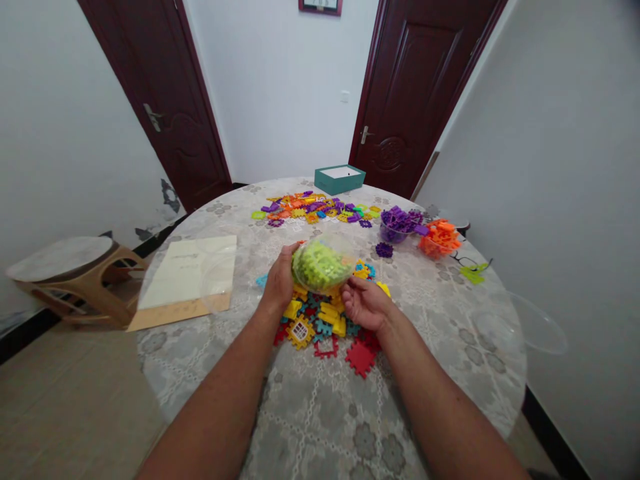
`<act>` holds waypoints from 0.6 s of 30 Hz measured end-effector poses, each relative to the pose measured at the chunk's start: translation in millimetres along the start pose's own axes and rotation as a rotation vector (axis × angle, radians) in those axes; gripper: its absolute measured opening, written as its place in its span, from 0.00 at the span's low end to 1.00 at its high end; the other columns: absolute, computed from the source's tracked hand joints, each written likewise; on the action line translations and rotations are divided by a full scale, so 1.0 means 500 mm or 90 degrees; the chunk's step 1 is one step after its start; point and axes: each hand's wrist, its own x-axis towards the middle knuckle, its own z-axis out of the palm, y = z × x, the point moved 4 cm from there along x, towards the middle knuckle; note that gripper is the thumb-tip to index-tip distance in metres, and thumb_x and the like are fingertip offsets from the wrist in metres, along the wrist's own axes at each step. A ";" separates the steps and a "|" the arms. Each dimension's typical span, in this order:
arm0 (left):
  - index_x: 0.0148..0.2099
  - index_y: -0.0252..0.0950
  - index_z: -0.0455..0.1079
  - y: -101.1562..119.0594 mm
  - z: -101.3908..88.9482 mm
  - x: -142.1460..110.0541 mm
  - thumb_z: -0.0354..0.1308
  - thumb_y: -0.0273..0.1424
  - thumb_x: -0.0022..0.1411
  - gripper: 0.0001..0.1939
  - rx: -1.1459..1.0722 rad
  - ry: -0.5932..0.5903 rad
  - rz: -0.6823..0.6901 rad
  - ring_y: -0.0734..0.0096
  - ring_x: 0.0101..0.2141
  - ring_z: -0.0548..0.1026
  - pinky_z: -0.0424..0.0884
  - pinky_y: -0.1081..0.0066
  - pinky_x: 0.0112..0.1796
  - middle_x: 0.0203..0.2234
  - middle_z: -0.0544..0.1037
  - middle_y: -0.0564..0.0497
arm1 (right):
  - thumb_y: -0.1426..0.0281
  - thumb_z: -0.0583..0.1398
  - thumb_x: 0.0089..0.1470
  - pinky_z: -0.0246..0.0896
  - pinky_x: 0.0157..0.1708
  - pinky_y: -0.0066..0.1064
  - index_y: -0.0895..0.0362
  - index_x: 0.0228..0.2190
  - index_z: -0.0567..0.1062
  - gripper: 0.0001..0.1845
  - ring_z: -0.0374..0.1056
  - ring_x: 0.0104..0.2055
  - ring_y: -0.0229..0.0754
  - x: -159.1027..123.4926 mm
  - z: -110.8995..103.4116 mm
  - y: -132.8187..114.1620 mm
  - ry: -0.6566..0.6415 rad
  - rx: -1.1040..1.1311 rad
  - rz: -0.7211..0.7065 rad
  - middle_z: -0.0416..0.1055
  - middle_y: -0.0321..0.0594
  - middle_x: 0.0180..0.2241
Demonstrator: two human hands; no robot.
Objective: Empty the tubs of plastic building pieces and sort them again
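Observation:
My left hand [279,279] and my right hand [366,303] together hold a clear plastic bowl of green toy pieces [323,265] just above the round table [320,407]. The left hand's fingers wrap the bowl's left side. The right hand curls under its right edge. Directly below the bowl lies a pile of yellow, red and blue interlocking pieces [325,323].
A second pile of mixed pieces [315,208] lies farther back, with a teal box [339,179] behind it. Bowls of purple pieces [397,225] and orange pieces [439,239] stand at the right, near glasses [470,265]. A paper sheet [187,277] lies left. A wooden stool [75,277] stands off-table.

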 end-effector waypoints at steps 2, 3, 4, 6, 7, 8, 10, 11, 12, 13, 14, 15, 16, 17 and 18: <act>0.64 0.40 0.72 0.010 -0.002 -0.002 0.33 0.52 0.77 0.35 0.075 0.013 0.039 0.57 0.62 0.72 0.63 0.52 0.65 0.60 0.77 0.43 | 0.68 0.51 0.74 0.72 0.23 0.21 0.59 0.32 0.73 0.18 0.76 0.23 0.35 0.000 -0.008 -0.007 -0.027 0.018 -0.008 0.78 0.36 0.23; 0.63 0.39 0.72 0.015 -0.001 -0.004 0.33 0.51 0.78 0.34 0.103 0.015 0.060 0.57 0.62 0.72 0.62 0.52 0.65 0.60 0.77 0.42 | 0.68 0.53 0.73 0.72 0.23 0.21 0.58 0.32 0.73 0.17 0.76 0.23 0.34 -0.001 -0.012 -0.011 -0.042 0.026 -0.017 0.77 0.36 0.23; 0.62 0.38 0.72 0.022 0.001 -0.005 0.33 0.49 0.78 0.33 0.133 0.011 0.091 0.58 0.62 0.71 0.62 0.52 0.66 0.59 0.77 0.42 | 0.68 0.55 0.72 0.72 0.24 0.20 0.58 0.31 0.73 0.15 0.76 0.23 0.33 -0.002 -0.015 -0.016 -0.054 0.032 -0.027 0.77 0.35 0.23; 0.61 0.35 0.72 0.034 0.007 -0.009 0.34 0.45 0.79 0.30 0.192 -0.003 0.151 0.58 0.62 0.70 0.62 0.51 0.66 0.59 0.77 0.40 | 0.69 0.56 0.71 0.72 0.25 0.20 0.57 0.32 0.73 0.14 0.75 0.23 0.32 -0.006 -0.020 -0.025 -0.063 0.042 -0.048 0.77 0.33 0.24; 0.61 0.35 0.72 0.038 0.011 -0.011 0.36 0.44 0.79 0.29 0.220 -0.013 0.173 0.57 0.62 0.70 0.62 0.51 0.66 0.58 0.77 0.39 | 0.69 0.56 0.71 0.72 0.25 0.19 0.57 0.32 0.73 0.13 0.75 0.23 0.32 -0.008 -0.022 -0.028 -0.059 0.047 -0.056 0.76 0.33 0.23; 0.61 0.34 0.71 0.040 0.015 -0.014 0.38 0.44 0.79 0.27 0.247 -0.020 0.188 0.56 0.62 0.70 0.62 0.50 0.65 0.58 0.77 0.38 | 0.69 0.55 0.72 0.72 0.25 0.20 0.57 0.33 0.73 0.13 0.75 0.23 0.32 -0.010 -0.023 -0.032 -0.053 0.054 -0.063 0.76 0.32 0.23; 0.62 0.34 0.69 0.045 0.020 -0.020 0.45 0.43 0.77 0.24 0.295 -0.019 0.207 0.54 0.61 0.71 0.63 0.49 0.65 0.58 0.76 0.37 | 0.70 0.53 0.72 0.71 0.25 0.19 0.57 0.34 0.73 0.14 0.74 0.22 0.32 -0.014 -0.026 -0.037 -0.040 0.071 -0.071 0.75 0.32 0.22; 0.64 0.34 0.68 0.048 0.022 -0.023 0.49 0.42 0.75 0.23 0.314 -0.013 0.217 0.53 0.61 0.71 0.64 0.49 0.64 0.58 0.75 0.36 | 0.70 0.53 0.72 0.71 0.24 0.19 0.57 0.34 0.73 0.14 0.73 0.22 0.32 -0.016 -0.027 -0.039 -0.037 0.078 -0.076 0.75 0.32 0.22; 0.65 0.35 0.66 0.051 0.023 -0.026 0.52 0.42 0.74 0.24 0.328 -0.004 0.229 0.52 0.61 0.71 0.64 0.48 0.64 0.59 0.75 0.36 | 0.70 0.54 0.72 0.71 0.24 0.19 0.57 0.34 0.73 0.13 0.73 0.22 0.32 -0.018 -0.029 -0.041 -0.037 0.081 -0.081 0.75 0.32 0.22; 0.66 0.35 0.65 0.055 0.024 -0.029 0.54 0.41 0.73 0.25 0.339 0.004 0.243 0.51 0.61 0.71 0.65 0.48 0.64 0.59 0.74 0.36 | 0.70 0.55 0.71 0.71 0.24 0.19 0.57 0.34 0.73 0.12 0.73 0.22 0.32 -0.019 -0.031 -0.044 -0.040 0.079 -0.088 0.75 0.31 0.22; 0.67 0.35 0.65 0.059 0.024 -0.031 0.55 0.40 0.72 0.26 0.349 0.009 0.257 0.51 0.61 0.70 0.64 0.48 0.64 0.59 0.74 0.36 | 0.70 0.56 0.71 0.71 0.25 0.19 0.57 0.34 0.73 0.11 0.73 0.22 0.32 -0.021 -0.033 -0.046 -0.044 0.073 -0.097 0.75 0.31 0.22; 0.67 0.34 0.65 0.063 0.024 -0.032 0.55 0.39 0.72 0.25 0.357 0.010 0.273 0.51 0.62 0.70 0.64 0.48 0.64 0.59 0.74 0.36 | 0.71 0.56 0.70 0.71 0.25 0.19 0.56 0.33 0.73 0.10 0.73 0.23 0.32 -0.021 -0.036 -0.050 -0.046 0.065 -0.107 0.75 0.31 0.22; 0.66 0.34 0.65 0.065 0.024 -0.033 0.55 0.37 0.72 0.25 0.366 0.011 0.287 0.51 0.62 0.70 0.64 0.48 0.64 0.59 0.74 0.35 | 0.71 0.57 0.69 0.71 0.25 0.19 0.56 0.33 0.72 0.10 0.73 0.23 0.31 -0.022 -0.039 -0.053 -0.046 0.057 -0.118 0.75 0.31 0.23; 0.65 0.34 0.67 0.068 0.024 -0.032 0.54 0.35 0.72 0.23 0.373 0.012 0.298 0.51 0.62 0.70 0.64 0.49 0.65 0.59 0.74 0.35 | 0.72 0.57 0.68 0.70 0.26 0.19 0.56 0.33 0.72 0.09 0.73 0.23 0.31 -0.022 -0.043 -0.057 -0.044 0.052 -0.129 0.75 0.30 0.23; 0.64 0.34 0.68 0.069 0.023 -0.031 0.53 0.34 0.72 0.21 0.381 0.013 0.307 0.51 0.62 0.70 0.64 0.49 0.64 0.59 0.74 0.35 | 0.72 0.58 0.68 0.70 0.26 0.18 0.56 0.32 0.72 0.09 0.72 0.23 0.31 -0.023 -0.046 -0.061 -0.040 0.047 -0.138 0.75 0.30 0.23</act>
